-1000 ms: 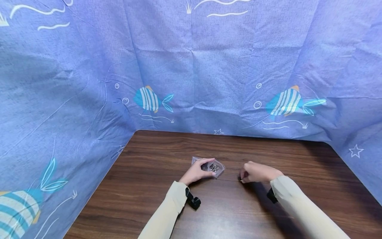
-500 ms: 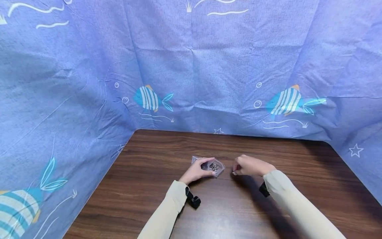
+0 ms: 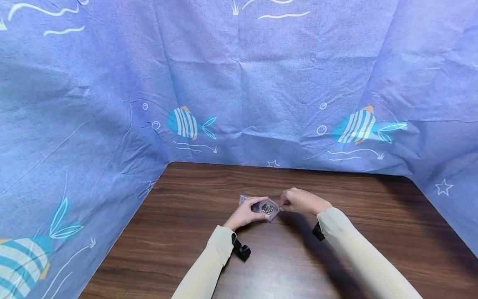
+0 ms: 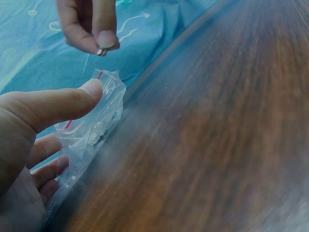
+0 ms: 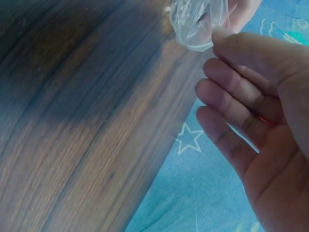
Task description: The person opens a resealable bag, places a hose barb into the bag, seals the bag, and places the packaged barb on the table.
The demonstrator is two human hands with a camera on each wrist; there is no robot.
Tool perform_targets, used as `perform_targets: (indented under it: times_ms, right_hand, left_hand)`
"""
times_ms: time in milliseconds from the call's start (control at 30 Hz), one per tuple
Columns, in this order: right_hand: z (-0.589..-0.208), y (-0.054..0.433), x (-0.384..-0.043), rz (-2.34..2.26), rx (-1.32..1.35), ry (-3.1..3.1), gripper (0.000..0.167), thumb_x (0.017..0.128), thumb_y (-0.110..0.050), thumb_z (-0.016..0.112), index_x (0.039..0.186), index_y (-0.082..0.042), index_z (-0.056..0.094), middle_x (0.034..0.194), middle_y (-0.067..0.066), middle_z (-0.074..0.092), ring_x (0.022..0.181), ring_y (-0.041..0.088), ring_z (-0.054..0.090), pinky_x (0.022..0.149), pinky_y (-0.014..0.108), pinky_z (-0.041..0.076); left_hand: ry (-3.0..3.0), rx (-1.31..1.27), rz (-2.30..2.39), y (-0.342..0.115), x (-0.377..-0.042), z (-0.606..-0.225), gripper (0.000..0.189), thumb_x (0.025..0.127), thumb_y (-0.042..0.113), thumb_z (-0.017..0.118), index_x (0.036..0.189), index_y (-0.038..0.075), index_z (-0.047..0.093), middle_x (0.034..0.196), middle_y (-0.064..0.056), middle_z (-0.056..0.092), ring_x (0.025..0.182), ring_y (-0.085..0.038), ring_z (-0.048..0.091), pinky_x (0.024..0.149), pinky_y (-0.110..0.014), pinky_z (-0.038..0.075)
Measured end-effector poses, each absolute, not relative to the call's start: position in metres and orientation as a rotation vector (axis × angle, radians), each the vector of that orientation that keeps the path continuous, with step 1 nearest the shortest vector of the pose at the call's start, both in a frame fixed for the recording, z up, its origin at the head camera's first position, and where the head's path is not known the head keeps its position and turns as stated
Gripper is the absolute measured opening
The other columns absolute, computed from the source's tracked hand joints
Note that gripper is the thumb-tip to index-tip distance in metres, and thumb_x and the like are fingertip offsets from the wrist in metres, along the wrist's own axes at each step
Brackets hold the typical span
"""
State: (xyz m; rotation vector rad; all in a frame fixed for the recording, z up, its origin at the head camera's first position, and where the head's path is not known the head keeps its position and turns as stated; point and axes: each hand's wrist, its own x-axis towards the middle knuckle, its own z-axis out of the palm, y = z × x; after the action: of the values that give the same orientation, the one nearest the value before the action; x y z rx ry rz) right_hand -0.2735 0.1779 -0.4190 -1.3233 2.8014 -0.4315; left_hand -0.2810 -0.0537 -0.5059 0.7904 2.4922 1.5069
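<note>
A clear plastic zip bag [image 3: 275, 211] stands with its mouth spread on the table, a heap of small shiny metal pieces [image 3: 267, 209] inside. My left hand [image 3: 244, 215] holds the bag between thumb and fingers. In the left wrist view a red line runs along the bag's [image 4: 113, 99] mouth. Just right of that mouth, my right hand [image 3: 303, 201] pinches one small silvery metal piece [image 4: 101, 51] between thumb and forefinger. Its exact shape is too small to tell. The right wrist view shows the bag [image 5: 190, 21] just beyond my right thumb, which hides the pinched piece.
The dark wood-grain table [image 3: 194, 249] extends all around the hands. Behind it and along the sides hangs a blue cloth [image 3: 276, 91] printed with fish. Both wrists wear black straps, and a black camera mount [image 3: 243, 252] sits at the left one.
My right hand has moved left and slightly away from me, from the bare table to the bag's mouth, still pinching the small piece. The left hand and bag have stayed in place.
</note>
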Motion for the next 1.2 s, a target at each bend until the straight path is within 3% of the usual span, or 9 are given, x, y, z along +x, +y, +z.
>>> perform_targets:
  times_ms: [300,633,933,1100,1200]
  right_hand:
    - [-0.422,0.168,-0.278,-0.431,-1.304,2.816,0.011,0.081,-0.007,0.073,0.073,-0.012,0.066,0.071,-0.009,0.058,0.063,-0.001,0.046,0.057,0.017,0.043]
    - [-0.424,0.162,-0.279,-0.440,-1.249,2.800,0.011,0.081,-0.006,0.072,0.074,-0.012,0.066,0.073,-0.009,0.057,0.063,-0.001,0.045,0.058,0.017,0.042]
    - [-0.428,0.162,-0.279,-0.453,-1.214,2.802,0.007,0.081,-0.006,0.072,0.077,-0.010,0.068,0.075,-0.008,0.059,0.063,0.000,0.048,0.059,0.018,0.044]
    - [-0.429,0.164,-0.279,-0.470,-1.206,2.802,0.007,0.082,-0.006,0.071,0.077,-0.010,0.068,0.074,-0.008,0.060,0.064,0.000,0.048,0.060,0.019,0.045]
    - [-0.428,0.164,-0.277,-0.490,-1.178,2.818,0.006,0.083,-0.007,0.070,0.078,-0.010,0.069,0.073,-0.008,0.060,0.063,0.000,0.048,0.059,0.019,0.045]
  left_hand:
    - [2.500,0.778,1.497,-0.054,-0.281,-0.504,0.062,0.078,0.023,0.080,0.135,0.014,0.057,0.132,-0.008,0.060,0.113,-0.019,0.056,0.095,-0.030,0.043]
    - [2.464,0.761,1.531,-0.053,-0.281,-0.506,0.060,0.078,0.021,0.081,0.134,0.016,0.058,0.132,-0.008,0.060,0.116,-0.023,0.055,0.099,-0.037,0.042]
    - [2.483,0.791,1.478,-0.054,-0.281,-0.506,0.063,0.079,0.021,0.079,0.137,0.014,0.055,0.132,-0.008,0.059,0.111,-0.018,0.056,0.093,-0.028,0.044]
    - [2.486,0.794,1.457,-0.053,-0.281,-0.504,0.060,0.082,0.019,0.074,0.138,0.014,0.054,0.137,-0.008,0.056,0.119,-0.021,0.053,0.101,-0.031,0.041]
    - [2.495,0.771,1.459,-0.052,-0.281,-0.503,0.053,0.088,0.021,0.067,0.138,0.014,0.053,0.140,-0.006,0.055,0.128,-0.023,0.050,0.108,-0.037,0.037]
